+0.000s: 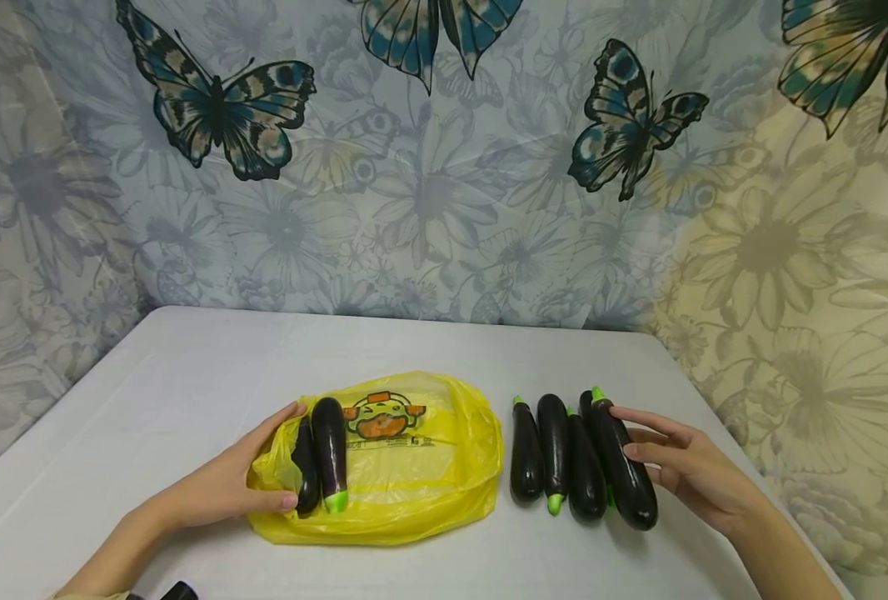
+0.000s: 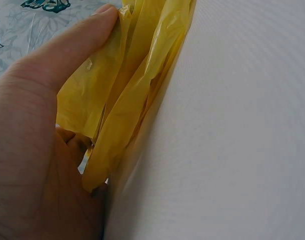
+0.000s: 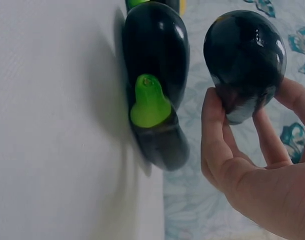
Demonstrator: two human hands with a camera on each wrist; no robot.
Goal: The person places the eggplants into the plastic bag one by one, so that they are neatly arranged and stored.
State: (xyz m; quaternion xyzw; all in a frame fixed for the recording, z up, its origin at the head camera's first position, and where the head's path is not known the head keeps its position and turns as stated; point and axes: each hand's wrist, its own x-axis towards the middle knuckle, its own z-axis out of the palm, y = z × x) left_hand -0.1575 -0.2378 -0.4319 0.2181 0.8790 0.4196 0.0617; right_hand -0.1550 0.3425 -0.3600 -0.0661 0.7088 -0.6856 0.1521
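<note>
My left hand [image 1: 222, 479] holds the gathered left end of a yellow plastic bag [image 1: 414, 492], its thumb in front and fingers behind. Folds of the bag [image 2: 127, 100] bunch against the thumb in the left wrist view. Toward the bag's left side are two dark eggplants; the fuller one [image 1: 330, 446] lies with its green stem end toward me, the other [image 1: 307, 471] partly covered by yellow plastic. My right hand [image 1: 695, 467] pinches a glossy eggplant [image 3: 245, 55] between thumb and fingers, raised above the table in the right wrist view.
Several eggplants [image 1: 555, 450] lie in a row on the white table [image 1: 212, 367], between the bag and my right hand. A patterned cloth [image 1: 444, 192] with butterflies hangs behind the table. A small black object [image 1: 180, 592] shows at the near left edge.
</note>
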